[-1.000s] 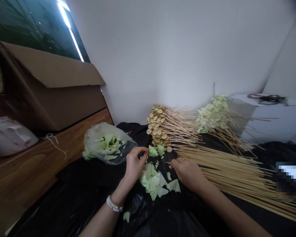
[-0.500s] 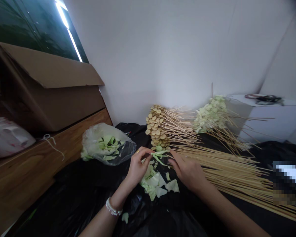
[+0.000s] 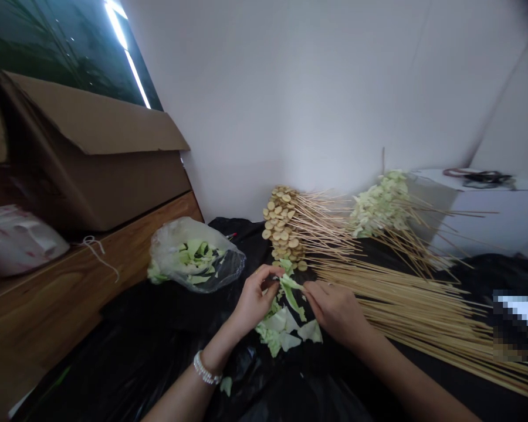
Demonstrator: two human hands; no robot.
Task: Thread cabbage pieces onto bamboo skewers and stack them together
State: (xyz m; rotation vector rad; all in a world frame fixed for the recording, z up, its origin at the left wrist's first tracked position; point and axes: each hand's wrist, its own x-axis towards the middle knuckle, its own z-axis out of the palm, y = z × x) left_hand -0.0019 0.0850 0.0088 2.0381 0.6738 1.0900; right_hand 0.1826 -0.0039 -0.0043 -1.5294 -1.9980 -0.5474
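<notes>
Since earlier, the cabbage strip has shifted up between my hands, my left grip closed on it, my right grip curled against its edge.

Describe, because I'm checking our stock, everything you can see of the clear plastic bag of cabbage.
The clear plastic bag is thin, crinkled and somewhat fogged, and lies on the black plastic sheet, to the left of the person's left hand. It holds torn pale-green cabbage leaves, with some showing at its lower left end. Its opening cannot be made out.
</notes>
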